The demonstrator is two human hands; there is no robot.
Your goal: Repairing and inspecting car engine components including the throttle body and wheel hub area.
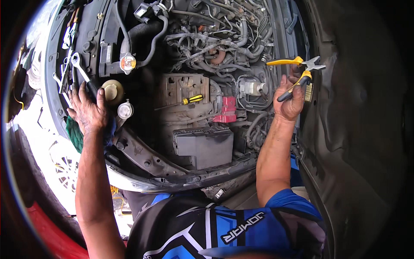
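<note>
My right hand (288,103), at the right side of the engine bay, holds a pair of pliers with yellow and black handles. The pliers (307,74) have their handles spread wide and their metal jaws pointing right. My left hand (89,108) lies with fingers apart on the car's front edge at the left. Beside its fingers is a ratchet wrench (82,69) with a dark handle. Several metal tools (64,80) lie just past that hand, and a green cloth (74,133) shows partly under it.
A yellow-and-black screwdriver (192,99) lies on the bare metal tray (172,86). Around it are a red plastic cover (226,111), a black fuse box (205,146), a radiator cap (127,63) and engine hoses (207,43). The raised hood (358,129) stands at the right.
</note>
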